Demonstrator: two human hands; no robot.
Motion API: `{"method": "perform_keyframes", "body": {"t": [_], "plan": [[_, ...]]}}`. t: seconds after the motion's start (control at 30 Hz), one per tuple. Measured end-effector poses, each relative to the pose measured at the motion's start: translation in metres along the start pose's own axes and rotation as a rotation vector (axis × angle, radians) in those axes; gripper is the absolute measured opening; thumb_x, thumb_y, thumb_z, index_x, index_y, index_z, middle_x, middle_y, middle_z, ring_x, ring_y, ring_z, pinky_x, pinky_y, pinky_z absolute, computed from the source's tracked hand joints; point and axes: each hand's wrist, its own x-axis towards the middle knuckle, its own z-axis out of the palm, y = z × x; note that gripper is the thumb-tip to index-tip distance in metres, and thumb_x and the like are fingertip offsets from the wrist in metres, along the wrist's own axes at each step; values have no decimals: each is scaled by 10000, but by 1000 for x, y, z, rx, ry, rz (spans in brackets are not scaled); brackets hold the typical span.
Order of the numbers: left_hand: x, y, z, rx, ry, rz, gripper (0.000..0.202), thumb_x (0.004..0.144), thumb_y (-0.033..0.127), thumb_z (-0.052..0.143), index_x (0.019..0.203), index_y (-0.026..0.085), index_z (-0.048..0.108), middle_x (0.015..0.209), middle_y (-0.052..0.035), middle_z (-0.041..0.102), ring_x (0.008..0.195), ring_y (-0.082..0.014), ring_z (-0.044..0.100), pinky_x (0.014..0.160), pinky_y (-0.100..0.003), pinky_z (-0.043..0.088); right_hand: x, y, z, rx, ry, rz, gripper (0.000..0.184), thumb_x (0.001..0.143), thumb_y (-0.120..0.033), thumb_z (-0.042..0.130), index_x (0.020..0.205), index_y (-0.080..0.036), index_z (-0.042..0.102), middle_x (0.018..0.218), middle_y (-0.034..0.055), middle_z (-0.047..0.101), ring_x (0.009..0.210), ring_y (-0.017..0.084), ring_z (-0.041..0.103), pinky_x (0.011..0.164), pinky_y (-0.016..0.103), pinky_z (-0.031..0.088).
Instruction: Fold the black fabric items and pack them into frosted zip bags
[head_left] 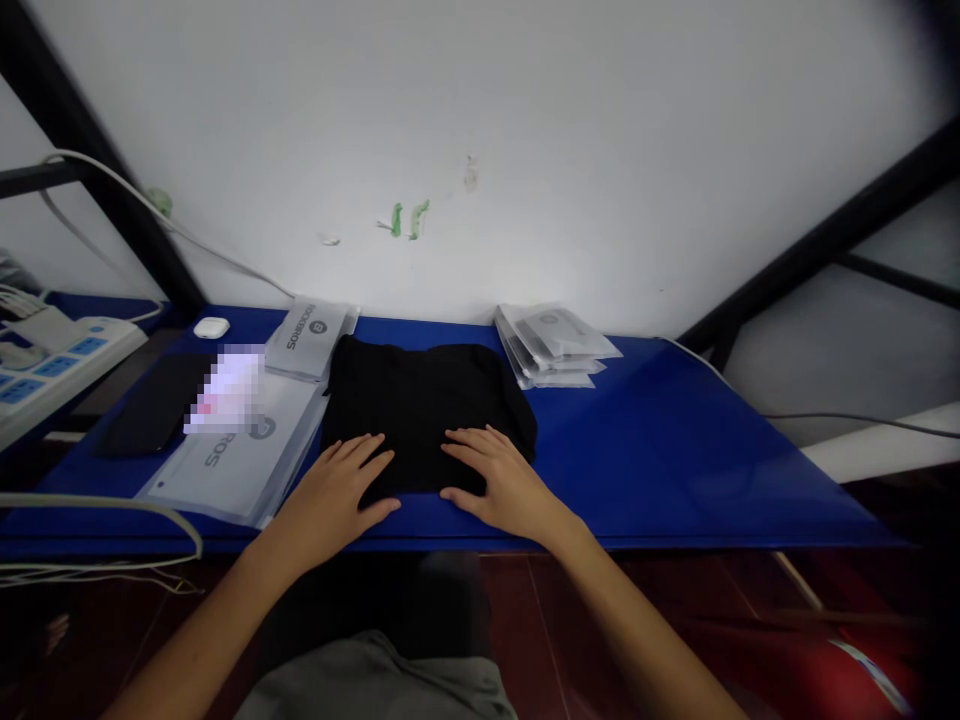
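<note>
Both my hands flat, fingers spread, gripping nothing: left hand (339, 492) & right hand (491, 477) pressing folded black garment (420, 405) at near edge of blue table (675, 450). Smoothing step prob; next needs pinching an edge.

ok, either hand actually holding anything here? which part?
Nothing is gripped. Left hand and right hand lie flat, fingers spread, on the near edge of the folded black garment.

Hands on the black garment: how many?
2. Left hand lies flat on the near left edge of the folded black garment; right hand lies flat on its near right.
</note>
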Motion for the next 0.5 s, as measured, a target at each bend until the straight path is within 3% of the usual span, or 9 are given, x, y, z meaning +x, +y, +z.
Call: {"method": "perform_keyframes", "body": {"t": [0.17, 0.3, 0.5], "plan": [[2, 0, 0, 22, 13, 8, 382, 923, 257, 434, 1272, 173, 566, 1370, -105, 545, 1276, -246, 488, 1055, -423, 412, 0, -2, -5, -30, -1, -4, 389, 840, -202, 567, 1226, -220, 609, 1292, 84, 610, 1214, 227, 548, 1109, 524, 331], [2, 1, -2, 41, 7, 2, 508, 817, 46, 375, 1268, 183, 563, 1359, -96, 555, 1236, -240, 518, 1035, -431, 427, -1, -2, -5, -48, -2, -13, 488, 781, -78, 494, 1235, -222, 601, 1289, 80, 612, 1212, 225, 550, 1097, 531, 348], [4, 3, -7, 93, -32, -89, 571, 761, -11, 378, 1273, 169, 558, 1300, -110, 586, 1177, -268, 542, 960, -433, 457, -1, 7, 0, -61, 71, -2, 517, 770, -43, 441, 1236, -209, 589, 1221, 86, 648, 1156, 218, 588, 1072, 520, 391]]}}
